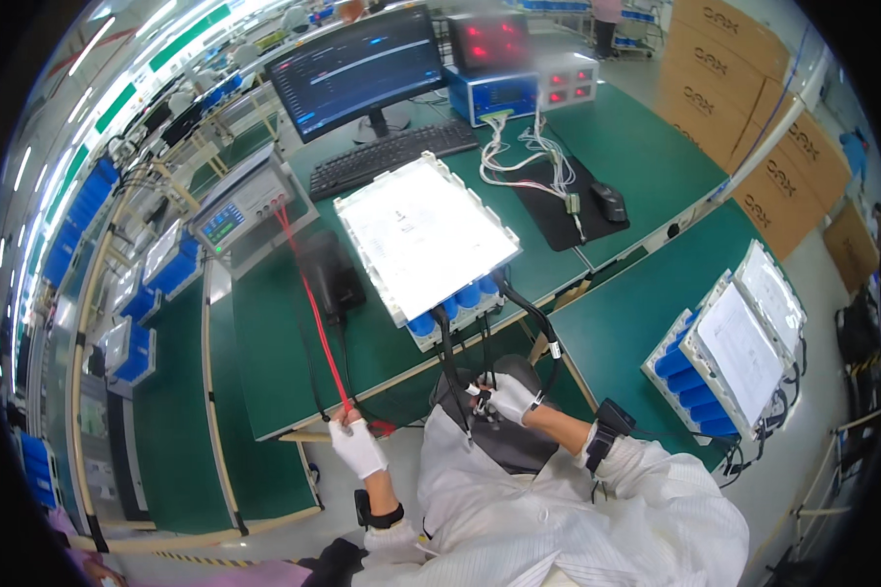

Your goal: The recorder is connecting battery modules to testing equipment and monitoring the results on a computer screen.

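My left hand point(359, 446), in a white glove, is closed around the end of a red test lead point(325, 344) below the bench's front edge. That lead runs up to a bench meter point(243, 217) at the left. My right hand point(511, 399), also gloved, grips a black cable point(447, 354) near its connector end, over my lap. Black cables come out of the near side of a battery pack point(426, 235) with blue cells and a white top, which lies on the green bench. What exactly sits between my fingers is too small to see.
Behind the pack stand a keyboard point(392, 157), a monitor point(357, 73) and a blue instrument box point(494, 95). A black scanner-like device point(329, 274) lies left of the pack, a mouse point(609, 202) and wire harness point(548, 161) right. Another battery pack point(695, 391) occupies the right bench; cartons point(719, 83) rise behind.
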`<control>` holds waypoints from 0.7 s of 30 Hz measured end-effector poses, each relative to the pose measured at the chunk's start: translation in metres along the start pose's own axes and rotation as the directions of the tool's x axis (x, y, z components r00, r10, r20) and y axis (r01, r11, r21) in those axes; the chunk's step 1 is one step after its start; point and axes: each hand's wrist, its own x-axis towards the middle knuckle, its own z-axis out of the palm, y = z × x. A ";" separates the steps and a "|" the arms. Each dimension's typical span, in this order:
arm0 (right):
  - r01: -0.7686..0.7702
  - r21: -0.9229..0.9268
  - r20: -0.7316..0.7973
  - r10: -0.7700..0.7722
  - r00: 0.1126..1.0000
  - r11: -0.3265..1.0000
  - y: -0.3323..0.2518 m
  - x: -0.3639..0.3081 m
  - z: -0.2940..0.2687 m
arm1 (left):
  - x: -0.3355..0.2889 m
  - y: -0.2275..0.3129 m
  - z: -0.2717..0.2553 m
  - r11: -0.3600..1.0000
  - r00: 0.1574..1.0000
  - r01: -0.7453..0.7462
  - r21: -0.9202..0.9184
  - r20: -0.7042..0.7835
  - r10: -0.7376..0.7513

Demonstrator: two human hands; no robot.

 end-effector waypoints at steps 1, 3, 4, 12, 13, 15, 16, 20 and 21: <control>0.070 0.016 0.039 -0.071 0.997 0.997 -0.005 -0.004 -0.003 | 0.001 0.003 -0.006 0.998 1.000 0.027 -0.055 -0.002 -0.027; 0.355 -0.798 -0.274 -0.818 0.506 0.487 -0.018 -0.022 -0.008 | 0.003 0.005 -0.020 0.998 0.999 -0.046 -0.047 -0.014 0.045; 0.447 -0.648 -0.418 -0.778 0.468 0.617 -0.026 -0.032 -0.011 | 0.006 0.005 -0.031 0.999 0.987 -0.019 0.046 0.160 0.011; 0.532 -0.228 0.017 -0.543 0.839 0.815 -0.041 -0.047 0.027 | -0.034 -0.029 -0.065 0.914 0.625 0.254 0.317 0.668 -0.405; 0.342 0.049 0.043 -0.344 0.938 0.939 -0.036 -0.038 0.035 | -0.046 -0.022 -0.064 0.810 0.565 0.543 0.222 0.617 -0.548; 0.370 -0.383 0.113 -0.354 0.928 0.846 -0.023 -0.034 0.030 | -0.055 0.007 -0.062 0.633 0.464 0.766 0.112 0.586 -0.665; 0.285 -0.119 0.203 -0.257 0.945 0.951 -0.017 -0.034 0.026 | -0.055 0.028 -0.057 0.774 0.617 0.633 0.008 0.598 -0.511; 0.069 0.175 0.290 -0.118 0.950 0.982 -0.006 -0.040 0.016 | -0.050 0.121 -0.012 0.990 0.934 -0.134 -0.044 0.327 0.141; -0.087 0.248 0.321 0.003 0.947 0.965 -0.006 -0.042 0.016 | -0.050 0.141 0.006 0.973 0.918 -0.223 -0.060 0.322 0.230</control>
